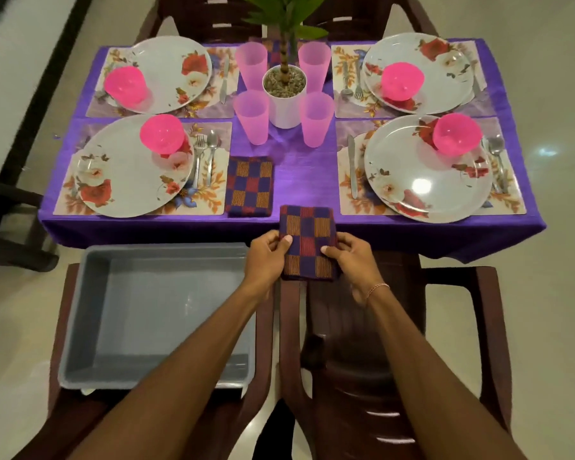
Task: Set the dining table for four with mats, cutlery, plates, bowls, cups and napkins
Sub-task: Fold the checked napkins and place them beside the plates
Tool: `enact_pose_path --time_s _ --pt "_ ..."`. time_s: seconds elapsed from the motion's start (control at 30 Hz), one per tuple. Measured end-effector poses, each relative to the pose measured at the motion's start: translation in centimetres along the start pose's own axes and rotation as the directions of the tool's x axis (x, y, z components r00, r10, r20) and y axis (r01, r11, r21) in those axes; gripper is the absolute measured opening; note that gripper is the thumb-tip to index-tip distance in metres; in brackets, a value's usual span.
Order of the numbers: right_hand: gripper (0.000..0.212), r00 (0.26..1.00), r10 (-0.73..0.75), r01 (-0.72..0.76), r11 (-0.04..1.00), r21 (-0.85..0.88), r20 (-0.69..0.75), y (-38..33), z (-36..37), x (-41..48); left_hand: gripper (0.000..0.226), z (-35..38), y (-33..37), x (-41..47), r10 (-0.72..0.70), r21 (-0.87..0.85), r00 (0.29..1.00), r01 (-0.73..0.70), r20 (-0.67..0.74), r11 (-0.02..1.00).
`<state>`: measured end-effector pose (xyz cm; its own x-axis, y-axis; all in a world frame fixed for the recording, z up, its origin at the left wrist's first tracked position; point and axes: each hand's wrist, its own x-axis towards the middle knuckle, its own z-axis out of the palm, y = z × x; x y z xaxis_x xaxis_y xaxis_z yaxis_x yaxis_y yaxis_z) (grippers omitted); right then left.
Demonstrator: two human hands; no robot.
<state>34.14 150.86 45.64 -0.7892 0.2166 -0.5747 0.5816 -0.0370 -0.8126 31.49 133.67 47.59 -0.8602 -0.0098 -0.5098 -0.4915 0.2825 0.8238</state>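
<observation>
With napkins the step in hand, the left hand [265,257] and right hand [351,260] each pinch a folded checked napkin [307,242] at the bench [299,174] edge, which probably wants laying beside the near-right mat [345,201].

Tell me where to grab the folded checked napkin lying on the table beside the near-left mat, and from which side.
Pinch the folded napkin at its near right corner, coming from the right over the bare tablecloth. It lies flat, so an edge is probably the only purchase, and its left edge sits close against the mat.
</observation>
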Motion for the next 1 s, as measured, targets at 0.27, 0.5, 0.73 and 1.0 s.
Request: enact_pose_path --time_s 0.27,0.5,0.73,1.0 --pt "0.046 0.936 -0.229 0.170 0.959 -0.228 -0.267 -3.2 1.8 10.6 0.100 0.7 1.5 11.3 0.120 0.042 0.969 -0.132 0.217 0.990" --pt "0.058 0.914 -0.353 0.252 0.881 -0.400 -0.201 -2.7 1.9 13.3 0.068 3.1 0.1 14.1 0.239 0.308 0.966 -0.257 0.097 0.916" --pt "0.059 0.890 -0.445 0.313 0.756 -0.574 -0.101 -2.9 1.5 13.7 0.063 3.7 0.9 14.0 0.286 0.498 0.954 -0.290 0.087 0.817" --pt "0.056 0.867 -0.496 0.335 0.647 -0.685 -0.045 -2.9 1.1 15.1 0.059 3.8 0.7 13.9 0.316 0.593 0.946 -0.295 0.072 0.749"
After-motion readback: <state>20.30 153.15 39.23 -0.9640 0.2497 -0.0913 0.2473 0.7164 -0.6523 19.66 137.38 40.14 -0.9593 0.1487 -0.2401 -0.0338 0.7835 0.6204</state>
